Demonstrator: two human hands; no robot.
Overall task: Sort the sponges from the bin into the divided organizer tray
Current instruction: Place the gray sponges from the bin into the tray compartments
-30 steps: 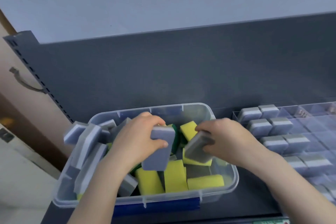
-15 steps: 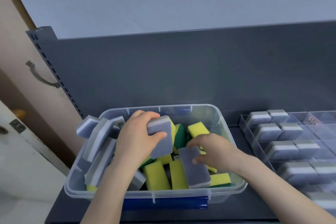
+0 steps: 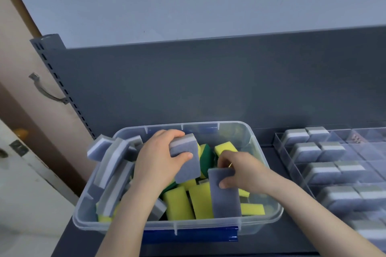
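Observation:
A clear plastic bin (image 3: 269, 218) holds several grey and yellow-green sponges. My left hand (image 3: 156, 160) is shut on a grey sponge (image 3: 188, 162), lifted above the pile at the bin's middle. My right hand (image 3: 242, 173) grips a second grey sponge (image 3: 224, 196) that stands on end near the bin's front right. Several yellow sponges (image 3: 177, 204) lie under both hands. The clear divided organizer tray (image 3: 279, 146) sits to the right, with pairs of grey sponges (image 3: 309, 137) in its left compartments.
More grey sponges (image 3: 112, 165) lean against the bin's left wall, some above the rim. A dark grey back panel (image 3: 208, 81) rises behind the shelf. A slotted upright (image 3: 62, 87) and a door are at the left.
My right hand has drawn its grey sponge toward the bin's front and stood it on end. My left hand keeps its sponge raised, almost unmoved. The view shifted right.

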